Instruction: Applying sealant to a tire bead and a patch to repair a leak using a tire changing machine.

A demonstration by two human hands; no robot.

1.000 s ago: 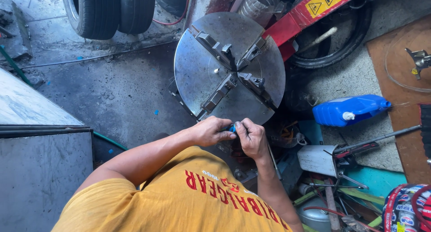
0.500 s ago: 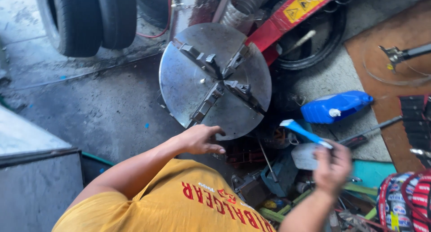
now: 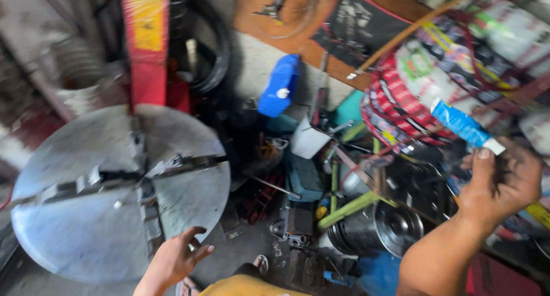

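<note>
right hand (image 3: 499, 184) raised at the right edge of the view, closed around the lower end of a blue tube (image 3: 465, 126) with a white cap end pressed near the thumb. long axis of the tube slanted, running from the hand up and to the left, so that the free blue end pointed toward a stack of red-and-black printed packets (image 3: 427, 87) just behind it. touching those packets or only in front of them: could not tell through the blur.

left hand (image 3: 175, 260) low at the bottom edge, open, fingers spread and slightly curled, holding nothing, hovering just beside the lower right rim of the round steel plate (image 3: 69, 239) with its crossed slots. contact with the rim not clear; seemed a little apart.

tube well apart from the left hand, up and far to the right of it, wholly on the right hand's side. between the two hands, down on the floor (image 3: 240, 244): cluttered tools, a dark metal drum (image 3: 381, 230), a green bar (image 3: 349, 207). farther back, a blue jug (image 3: 279, 85) with a white cap, lying between the plate and the packets.
</note>
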